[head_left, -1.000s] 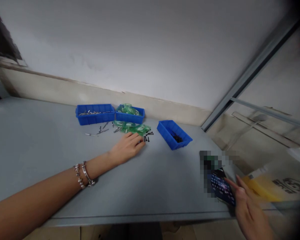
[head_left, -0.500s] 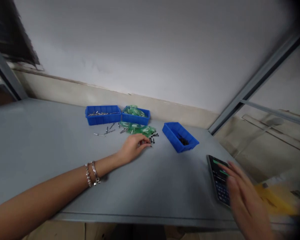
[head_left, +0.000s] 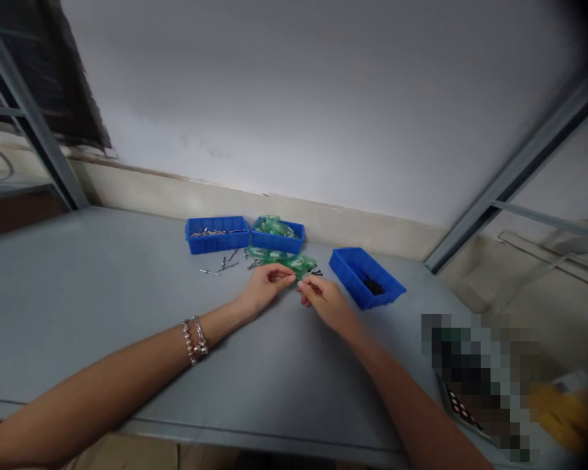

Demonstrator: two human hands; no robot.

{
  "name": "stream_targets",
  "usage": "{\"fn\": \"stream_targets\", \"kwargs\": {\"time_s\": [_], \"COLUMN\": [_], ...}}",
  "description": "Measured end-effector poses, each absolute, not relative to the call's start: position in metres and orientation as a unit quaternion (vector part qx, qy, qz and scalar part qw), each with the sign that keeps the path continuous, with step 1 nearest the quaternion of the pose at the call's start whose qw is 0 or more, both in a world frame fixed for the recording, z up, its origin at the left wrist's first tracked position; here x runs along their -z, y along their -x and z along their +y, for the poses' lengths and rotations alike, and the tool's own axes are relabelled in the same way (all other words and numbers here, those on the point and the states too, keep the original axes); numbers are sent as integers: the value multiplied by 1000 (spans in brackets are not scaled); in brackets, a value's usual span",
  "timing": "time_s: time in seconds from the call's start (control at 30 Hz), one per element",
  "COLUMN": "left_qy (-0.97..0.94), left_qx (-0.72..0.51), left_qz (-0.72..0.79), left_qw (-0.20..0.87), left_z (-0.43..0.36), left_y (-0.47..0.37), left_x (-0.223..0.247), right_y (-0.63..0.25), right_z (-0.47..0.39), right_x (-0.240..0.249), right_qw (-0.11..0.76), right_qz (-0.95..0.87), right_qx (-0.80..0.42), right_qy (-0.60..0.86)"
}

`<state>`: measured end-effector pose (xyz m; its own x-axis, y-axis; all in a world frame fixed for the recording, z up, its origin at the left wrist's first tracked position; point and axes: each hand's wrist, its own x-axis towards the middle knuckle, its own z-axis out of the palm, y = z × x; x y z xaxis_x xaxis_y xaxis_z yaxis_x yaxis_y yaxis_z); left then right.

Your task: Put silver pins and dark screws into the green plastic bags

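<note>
My left hand point(head_left: 267, 288) and my right hand point(head_left: 327, 301) meet over the table, fingertips close together. Each has thumb and fingers pinched; whatever lies between them is too small or hidden to make out. Just behind the fingers lie green plastic bags point(head_left: 301, 263) with pale pieces inside. A few black screws point(head_left: 317, 273) show past my right fingers, partly covered. To the left, several silver pin-like metal parts point(head_left: 228, 265) are scattered on the table.
A blue bin point(head_left: 219, 244) of silver parts stands near the wall, beside a blue bin point(head_left: 279, 245) holding green bags. A third blue bin point(head_left: 350, 277) with dark screws sits to the right. A phone point(head_left: 463, 411), partly pixelated, and a yellow item point(head_left: 558, 418) lie at the right.
My right hand has left the phone and come across to my left hand, fingers now closed. My left hand stays by the black screws. The view has shifted a little.
</note>
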<state>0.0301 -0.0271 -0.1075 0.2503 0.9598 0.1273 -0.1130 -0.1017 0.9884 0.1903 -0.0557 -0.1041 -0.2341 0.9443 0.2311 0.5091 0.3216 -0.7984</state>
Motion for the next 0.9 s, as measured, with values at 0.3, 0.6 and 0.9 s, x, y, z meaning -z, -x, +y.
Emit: {"fn": "stream_targets", "kwargs": {"time_s": [0.3, 0.6, 0.9], "left_qy": [-723, -760, -749], "left_qx": [-411, -356, -362], "left_qz": [367, 369, 356], "left_qw": [417, 399, 425], "left_z": [-28, -33, -33], "left_y": [-27, -26, -26], "left_x": [109, 104, 103], "right_y": [-188, -187, -189], "right_z": [-57, -61, -59], "right_x": [112, 110, 110], "right_qw": [425, 424, 438], "right_qz": [-676, -670, -658], "right_qx": [-341, -343, -322], "right_qy": [497, 504, 521]}}
